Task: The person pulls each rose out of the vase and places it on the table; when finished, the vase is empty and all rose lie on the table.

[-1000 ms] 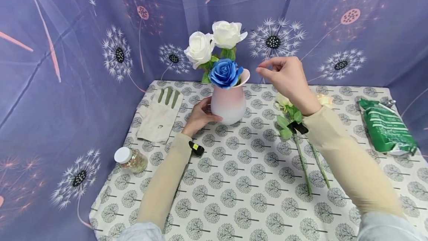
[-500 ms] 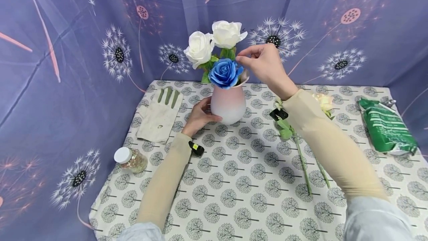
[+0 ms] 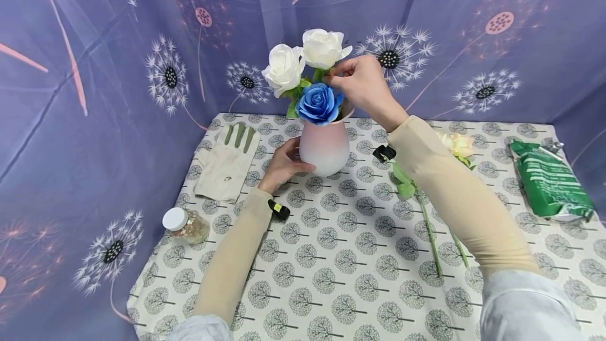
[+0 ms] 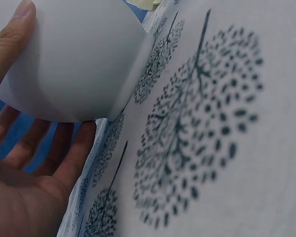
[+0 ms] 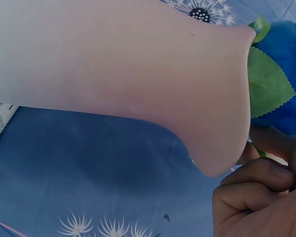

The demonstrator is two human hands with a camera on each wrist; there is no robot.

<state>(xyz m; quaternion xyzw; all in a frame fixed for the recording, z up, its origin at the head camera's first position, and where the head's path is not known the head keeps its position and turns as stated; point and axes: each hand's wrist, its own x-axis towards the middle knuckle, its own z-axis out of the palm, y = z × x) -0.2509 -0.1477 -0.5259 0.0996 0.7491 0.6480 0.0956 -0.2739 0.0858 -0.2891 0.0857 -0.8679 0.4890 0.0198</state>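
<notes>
A pink-and-white vase (image 3: 324, 149) stands upright on the patterned cloth, holding two white roses (image 3: 323, 49) and a blue rose (image 3: 319, 103). My left hand (image 3: 282, 164) grips the vase low on its left side; the left wrist view has the thumb (image 4: 12, 39) on the near wall and the fingers curled behind the base. Just above the vase's flared lip, my right hand (image 3: 362, 83) pinches the leafy stem under the upper white rose. In the right wrist view its fingers are curled beside the lip, close to the blue rose (image 5: 281, 74) and a green leaf (image 5: 269, 84).
A white glove (image 3: 224, 167) with green fingers lies left of the vase. Nearer is a lidded jar (image 3: 187, 225). Right of the vase, partly under the right sleeve, lie pale roses (image 3: 458, 144) with long stems. A green packet (image 3: 549, 180) sits at the far right.
My right hand has moved left, from beside the vase to the white rose's stem, with its fingertips now on it. My left hand has stayed on the vase.
</notes>
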